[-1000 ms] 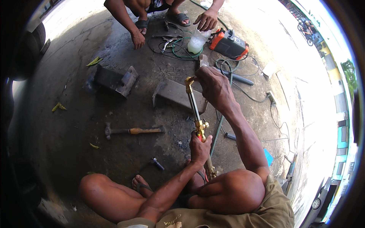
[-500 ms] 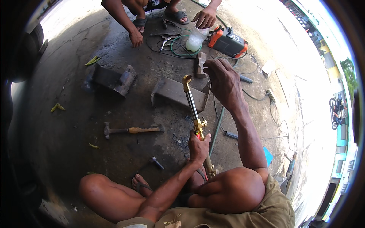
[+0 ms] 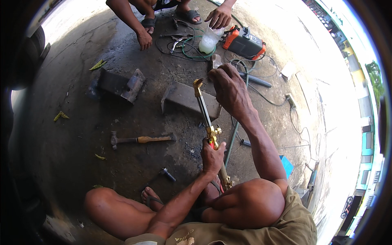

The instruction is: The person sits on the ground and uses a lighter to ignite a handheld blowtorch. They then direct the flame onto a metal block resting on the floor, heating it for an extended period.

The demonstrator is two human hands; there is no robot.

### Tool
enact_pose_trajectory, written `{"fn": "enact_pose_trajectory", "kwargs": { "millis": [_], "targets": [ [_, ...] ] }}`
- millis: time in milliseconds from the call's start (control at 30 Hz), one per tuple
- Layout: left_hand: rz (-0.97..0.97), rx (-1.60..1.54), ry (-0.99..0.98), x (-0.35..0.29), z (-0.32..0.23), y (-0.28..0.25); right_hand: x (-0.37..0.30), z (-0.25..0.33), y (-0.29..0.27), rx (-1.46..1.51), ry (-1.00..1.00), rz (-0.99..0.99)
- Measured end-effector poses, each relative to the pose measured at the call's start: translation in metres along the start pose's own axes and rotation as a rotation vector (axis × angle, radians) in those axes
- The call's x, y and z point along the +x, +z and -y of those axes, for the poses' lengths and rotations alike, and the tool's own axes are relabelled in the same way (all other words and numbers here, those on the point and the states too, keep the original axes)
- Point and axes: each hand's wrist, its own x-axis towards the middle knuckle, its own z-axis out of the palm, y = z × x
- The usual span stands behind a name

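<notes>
**Stained concrete [image 3: 81, 163]: torch [image 3: 205, 111] in L hand [image 3: 213, 157], R hand [image 3: 230, 90] by its tip [image 3: 198, 83]**

Outdoors, w/ 1 hammer [image 3: 143, 139] lying to our left. The torch is tilted up in front of us, tip away; our L hand is wrapped round it, low down. Our R hand is curled just beside the tip; can't tell if it holds anything. Step in hand, we'd guess: seeing to the tip, torch held steady. Next move prob. calls for a firm L hold & a careful R hand, skin clear of the tip.
</notes>
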Motion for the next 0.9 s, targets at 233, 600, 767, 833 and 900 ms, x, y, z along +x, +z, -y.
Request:
{"fn": "enact_pose_trajectory", "kwargs": {
  "millis": [233,600,767,833,900],
  "targets": [
    [0.008,-0.039,-0.012,0.001,0.0052,0.0007,0.0014,0.0038,0.0006,-0.007,0.016,0.02],
    [0.021,-0.034,-0.038,0.0012,0.0029,0.0007,0.0021,0.0026,0.0025,-0.021,0.028,0.031],
    [0.008,-0.005,-0.011,0.0005,-0.0002,-0.0011,0.001,0.0026,0.0021,-0.032,0.024,0.019],
    [0.01,-0.007,-0.018,0.0007,0.001,-0.0008,0.001,0.0038,0.002,-0.036,0.036,0.021],
    [0.015,-0.015,-0.026,0.0009,0.002,-0.0003,0.0012,0.0038,0.0025,-0.038,0.043,0.019]
  ]
}}
